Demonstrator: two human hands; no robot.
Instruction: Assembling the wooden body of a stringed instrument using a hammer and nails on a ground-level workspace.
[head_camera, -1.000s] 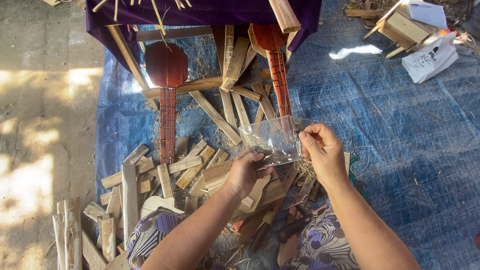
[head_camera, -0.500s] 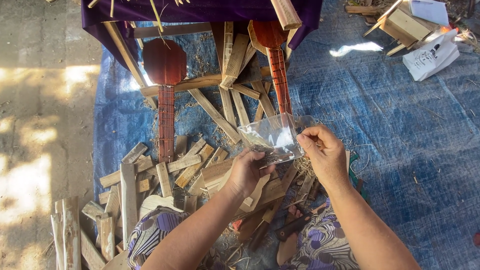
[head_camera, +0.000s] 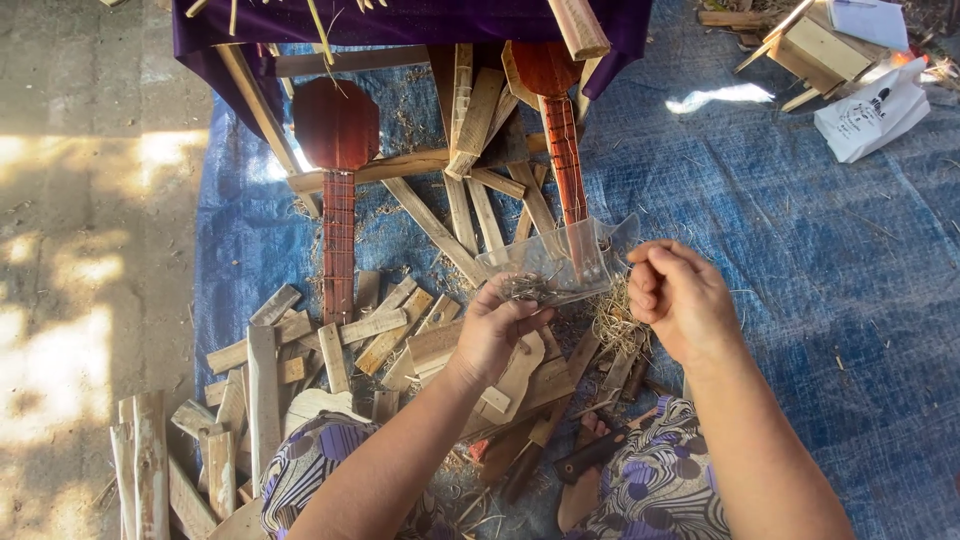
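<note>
Wooden offcuts (head_camera: 262, 372) lie left of the clear plastic bag (head_camera: 556, 262). Your left hand (head_camera: 500, 325) holds the bag's lower edge from below, fingers clamped on it. Right of the bag, touching its rim, your right hand (head_camera: 678, 298) is curled shut, pinching its corner.

Plastic bag (head_camera: 560, 262) between both hands, above wood offcuts (head_camera: 330, 345) on tarp (head_camera: 800, 260).
</note>
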